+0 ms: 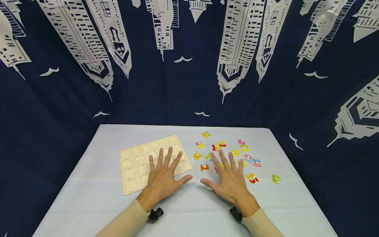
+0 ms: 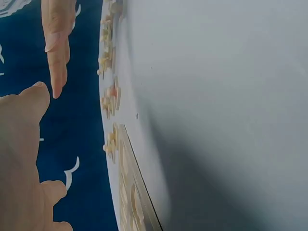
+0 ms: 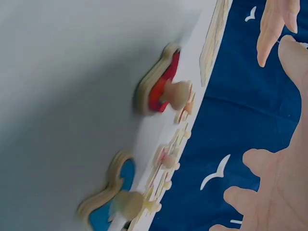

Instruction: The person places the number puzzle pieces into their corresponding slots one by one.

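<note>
Hands (image 1: 164, 180) partly hide the board (image 1: 134, 169) and colourful pieces (image 1: 216, 170); the right wrist view crops a blurred blue piece (image 3: 102, 212).

The white cloth-covered bench (image 1: 192, 220) offers room for a hand along its left edge, beside the flat pale wooden board with shallow recesses (image 1: 131, 159), and along its right edge, past the small green wooden piece (image 1: 276, 179). The spread left hand (image 1: 163, 181) hangs over the board's right part, barring a straight drop there; the right hand (image 1: 232, 184) covers the near side of the scattered coloured wooden pieces (image 1: 256, 163). A narrow lane runs between board and pieces towards the far edge, tight beside the small orange piece (image 1: 204, 168). Upright round wooden knobs (image 3: 177, 95) on the pieces obstruct a low sideways sweep.
</note>
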Demonstrator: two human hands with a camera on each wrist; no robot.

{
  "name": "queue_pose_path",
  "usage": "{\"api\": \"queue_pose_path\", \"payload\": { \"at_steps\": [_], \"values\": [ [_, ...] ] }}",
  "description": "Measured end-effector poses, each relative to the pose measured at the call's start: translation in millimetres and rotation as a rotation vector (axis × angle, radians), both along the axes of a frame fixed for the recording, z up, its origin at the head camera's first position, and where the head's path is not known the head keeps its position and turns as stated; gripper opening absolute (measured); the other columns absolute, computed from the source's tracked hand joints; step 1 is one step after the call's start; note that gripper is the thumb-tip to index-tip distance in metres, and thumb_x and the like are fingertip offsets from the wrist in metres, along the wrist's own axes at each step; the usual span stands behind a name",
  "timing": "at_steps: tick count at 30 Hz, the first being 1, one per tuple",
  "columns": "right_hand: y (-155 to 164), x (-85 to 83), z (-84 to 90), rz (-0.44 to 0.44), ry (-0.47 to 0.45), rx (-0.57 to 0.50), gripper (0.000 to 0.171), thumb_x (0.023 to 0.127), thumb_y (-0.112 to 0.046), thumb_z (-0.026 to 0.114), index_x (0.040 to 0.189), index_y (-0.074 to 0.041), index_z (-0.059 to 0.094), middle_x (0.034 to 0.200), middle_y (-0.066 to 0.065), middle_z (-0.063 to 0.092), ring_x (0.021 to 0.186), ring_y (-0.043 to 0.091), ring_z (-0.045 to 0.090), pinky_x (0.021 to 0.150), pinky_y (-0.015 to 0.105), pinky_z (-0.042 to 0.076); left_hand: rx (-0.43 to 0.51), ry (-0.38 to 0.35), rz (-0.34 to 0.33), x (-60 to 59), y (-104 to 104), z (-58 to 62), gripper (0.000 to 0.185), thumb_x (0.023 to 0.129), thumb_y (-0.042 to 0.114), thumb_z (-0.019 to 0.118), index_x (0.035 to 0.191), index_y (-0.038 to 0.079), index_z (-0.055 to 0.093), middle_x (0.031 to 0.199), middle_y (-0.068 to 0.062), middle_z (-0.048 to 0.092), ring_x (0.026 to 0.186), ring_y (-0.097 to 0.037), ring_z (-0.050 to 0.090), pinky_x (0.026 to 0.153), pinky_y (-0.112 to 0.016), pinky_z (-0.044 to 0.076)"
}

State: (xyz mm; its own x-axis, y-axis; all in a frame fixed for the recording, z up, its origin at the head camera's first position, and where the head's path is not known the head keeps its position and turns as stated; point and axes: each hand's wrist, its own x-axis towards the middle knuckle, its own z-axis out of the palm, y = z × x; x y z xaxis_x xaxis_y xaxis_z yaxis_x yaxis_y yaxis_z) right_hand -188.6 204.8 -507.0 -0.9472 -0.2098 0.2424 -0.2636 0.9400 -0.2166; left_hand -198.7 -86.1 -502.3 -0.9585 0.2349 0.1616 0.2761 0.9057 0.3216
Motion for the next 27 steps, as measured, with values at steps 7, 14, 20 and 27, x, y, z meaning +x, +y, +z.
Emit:
{"api": "queue_pose_path", "payload": {
  "at_steps": [7,14,20,27],
  "values": [
    [-18,4.4,3.1,0.068,-0.066,-0.028,0.104,0.101,-0.088,0.065,0.184,-0.033,0.037,0.196,0.006,0.026,0.182,0.052,0.021,0.141,0.087,0.012,0.002,-0.006,0.015,3.4,-18,-5.6,0.102,0.103,0.09,0.058,0.185,0.033,0.036,0.197,-0.014,0.021,0.184,-0.052,0.011,0.142,-0.086,0.0],
    [-47,8.1,2.2,0.205,-0.15,-0.005,0.093,0.107,-0.079,0.066,0.18,-0.025,0.046,0.192,0.011,0.038,0.179,0.053,0.03,0.143,0.084,0.016,0.017,-0.085,0.045,12.0,-50,-13.8,0.101,0.103,0.084,0.065,0.183,0.027,0.041,0.196,-0.019,0.023,0.181,-0.057,0.014,0.139,-0.09,0.0],
    [-67,4.6,-2.4,0.287,-0.206,-0.015,0.088,0.109,-0.075,0.066,0.177,-0.021,0.052,0.187,0.012,0.046,0.178,0.053,0.032,0.144,0.08,0.019,0.025,-0.154,0.093,20.6,-84,-16.7,0.103,0.103,0.079,0.072,0.182,0.021,0.042,0.194,-0.026,0.022,0.178,-0.065,0.01,0.135,-0.095,-0.002],
    [-72,0.8,-4.4,0.315,-0.191,-0.017,0.079,0.113,-0.071,0.063,0.167,-0.014,0.063,0.179,0.015,0.056,0.171,0.051,0.044,0.142,0.08,0.024,0.003,-0.147,0.177,30.5,-124,-21.9,0.106,0.099,0.075,0.08,0.177,0.01,0.049,0.187,-0.042,0.023,0.168,-0.08,0.016,0.128,-0.102,0.012]
  ]
}}
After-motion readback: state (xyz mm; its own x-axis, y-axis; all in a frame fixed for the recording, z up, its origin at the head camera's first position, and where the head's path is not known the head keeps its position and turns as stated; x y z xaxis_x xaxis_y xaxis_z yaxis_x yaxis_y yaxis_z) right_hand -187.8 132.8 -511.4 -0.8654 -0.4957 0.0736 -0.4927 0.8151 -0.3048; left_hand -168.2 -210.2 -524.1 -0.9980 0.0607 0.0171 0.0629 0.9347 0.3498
